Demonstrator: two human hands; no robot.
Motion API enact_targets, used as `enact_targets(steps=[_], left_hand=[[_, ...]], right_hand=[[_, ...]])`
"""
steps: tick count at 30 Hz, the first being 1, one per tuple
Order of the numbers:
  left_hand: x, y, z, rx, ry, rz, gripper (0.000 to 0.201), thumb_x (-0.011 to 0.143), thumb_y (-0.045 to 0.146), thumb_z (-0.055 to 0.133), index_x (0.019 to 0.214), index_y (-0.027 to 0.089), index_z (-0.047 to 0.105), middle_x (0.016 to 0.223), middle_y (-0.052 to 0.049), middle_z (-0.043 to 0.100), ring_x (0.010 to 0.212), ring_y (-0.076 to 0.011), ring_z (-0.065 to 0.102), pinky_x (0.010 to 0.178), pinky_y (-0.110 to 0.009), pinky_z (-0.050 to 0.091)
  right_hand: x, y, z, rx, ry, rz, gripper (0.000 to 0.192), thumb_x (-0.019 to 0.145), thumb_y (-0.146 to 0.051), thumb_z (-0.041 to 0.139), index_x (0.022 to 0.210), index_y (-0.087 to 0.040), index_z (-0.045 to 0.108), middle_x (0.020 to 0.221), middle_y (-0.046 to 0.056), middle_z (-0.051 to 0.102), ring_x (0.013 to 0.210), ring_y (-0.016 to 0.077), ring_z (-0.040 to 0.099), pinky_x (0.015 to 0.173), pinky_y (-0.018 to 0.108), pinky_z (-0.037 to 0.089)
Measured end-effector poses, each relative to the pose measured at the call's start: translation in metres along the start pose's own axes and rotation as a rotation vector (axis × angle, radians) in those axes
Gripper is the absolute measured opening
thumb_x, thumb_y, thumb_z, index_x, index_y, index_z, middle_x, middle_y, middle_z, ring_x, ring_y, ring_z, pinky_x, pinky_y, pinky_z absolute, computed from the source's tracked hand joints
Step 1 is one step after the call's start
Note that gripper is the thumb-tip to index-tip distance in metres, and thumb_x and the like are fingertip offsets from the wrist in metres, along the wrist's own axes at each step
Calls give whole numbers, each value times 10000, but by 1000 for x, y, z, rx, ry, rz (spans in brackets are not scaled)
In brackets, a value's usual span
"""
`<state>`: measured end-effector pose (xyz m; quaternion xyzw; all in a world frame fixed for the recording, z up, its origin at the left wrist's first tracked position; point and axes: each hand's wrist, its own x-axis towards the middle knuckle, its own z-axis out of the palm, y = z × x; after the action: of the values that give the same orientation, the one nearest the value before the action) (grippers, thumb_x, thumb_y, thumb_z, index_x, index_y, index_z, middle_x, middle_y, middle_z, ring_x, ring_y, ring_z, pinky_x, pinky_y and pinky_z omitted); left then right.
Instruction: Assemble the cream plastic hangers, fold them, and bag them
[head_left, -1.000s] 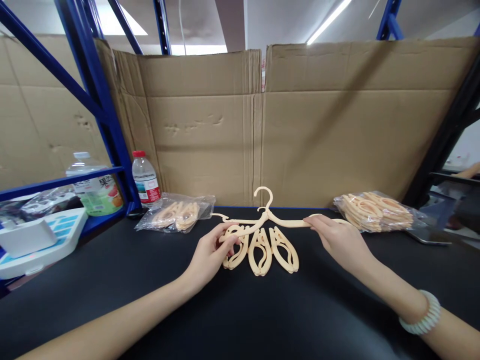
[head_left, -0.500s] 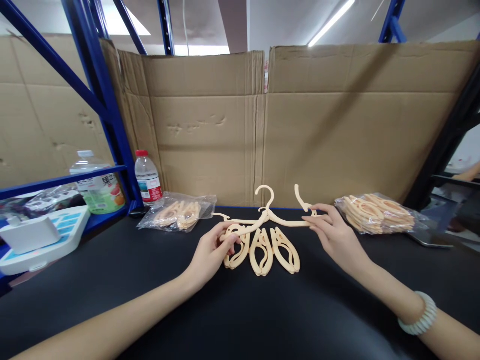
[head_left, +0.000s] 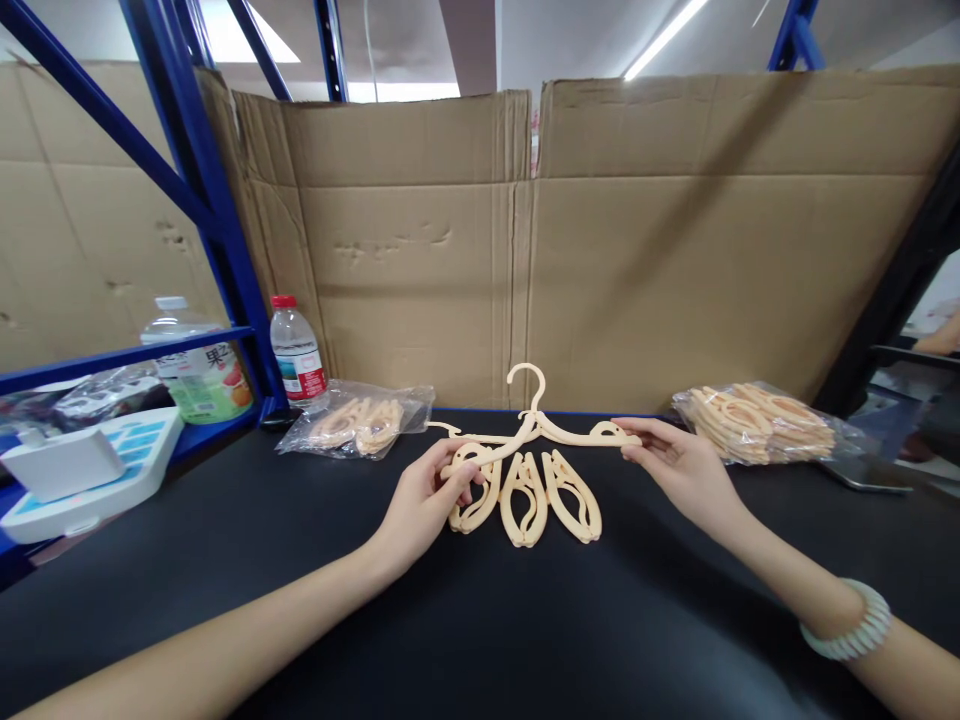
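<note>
A cream plastic folding clothes hanger (head_left: 574, 437) is spread out with its hook pointing up. My left hand (head_left: 427, 495) is closed on the end of its left arm, thumb on top. At the other end, my right hand (head_left: 679, 462) pinches the tip of the right arm between thumb and fingers. A small curved piece lies along that right arm, while another thin curved piece sticks out beyond my left fingers. Below the hanger, folded hangers (head_left: 523, 505) lie fanned on the black table (head_left: 525, 630); the leftmost is partly hidden by my left hand.
A clear bag of folded hangers (head_left: 356, 425) lies at the left, a fuller bag (head_left: 757, 425) at the right. Behind the left bag stands a red-capped bottle (head_left: 296, 350). A white-and-blue device (head_left: 97, 480) sits far left. Cardboard (head_left: 420, 250) walls off the back.
The curved piece that stood up by my right hand now lies down along the hanger's right arm. My right hand has shifted slightly outward to the tip. My left hand keeps its hold.
</note>
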<state>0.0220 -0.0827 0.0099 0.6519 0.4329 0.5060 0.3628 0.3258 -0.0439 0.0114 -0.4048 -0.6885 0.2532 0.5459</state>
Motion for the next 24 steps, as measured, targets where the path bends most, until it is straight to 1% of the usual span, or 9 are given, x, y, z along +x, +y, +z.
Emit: enact_targets(steps=[3,5,9,12,14,16,18,20,24], left_hand=[[-1,0,0,-31,27,-11,350,842,389,601,1107,166,549,781,-15,662,620,-115,534,579,-220,448],[-1,2,0,-58,53,-22,326,825,382,630,1061,165,570,761,-11,666,627,-111,541,609,-220,455],[-2,7,1,-117,88,-34,257,786,376,678,880,153,592,742,-17,664,646,-117,562,636,-231,465],[-4,12,4,-140,40,-26,256,761,371,702,752,152,569,708,-21,644,660,-131,571,635,-245,465],[-6,15,7,-153,-3,-34,270,766,376,698,720,156,549,659,-4,609,628,-123,552,599,-236,443],[-9,17,11,-171,-35,-46,286,779,388,684,708,160,527,615,19,561,578,-103,510,551,-218,402],[-12,19,14,-184,-65,-55,301,787,395,677,701,163,506,590,34,525,549,-88,468,524,-207,367],[-14,19,17,-189,-94,-54,303,797,396,668,704,164,496,585,36,516,547,-83,450,525,-206,357],[-15,19,19,-185,-114,-60,298,809,398,657,720,166,492,593,36,518,562,-83,450,545,-210,365]], right_hand=[[1,-5,-1,48,9,34,357,739,-377,691,1038,-182,681,959,75,706,772,198,645,782,362,552],[3,-5,-2,88,31,68,383,722,-407,711,1030,-181,692,923,73,707,735,188,629,744,351,548],[2,-4,-2,226,52,128,415,695,-454,738,994,-169,704,880,81,686,733,176,588,721,335,529],[-3,-8,4,331,11,172,388,710,-447,740,979,-176,672,836,55,647,713,156,566,697,317,520],[-7,-14,11,401,-8,218,384,715,-429,750,987,-190,621,810,27,621,678,137,558,672,304,515],[-11,-20,19,467,-29,257,381,709,-410,765,954,-200,563,780,8,605,643,125,554,644,295,509],[-15,-25,24,499,-72,269,375,713,-395,768,916,-209,513,768,0,600,633,126,560,629,291,507],[-18,-29,28,485,-152,240,340,740,-383,751,883,-213,494,799,7,608,690,139,584,657,293,511],[-21,-37,29,343,-353,131,240,798,-382,698,813,-190,555,843,29,616,834,171,598,785,324,507]])
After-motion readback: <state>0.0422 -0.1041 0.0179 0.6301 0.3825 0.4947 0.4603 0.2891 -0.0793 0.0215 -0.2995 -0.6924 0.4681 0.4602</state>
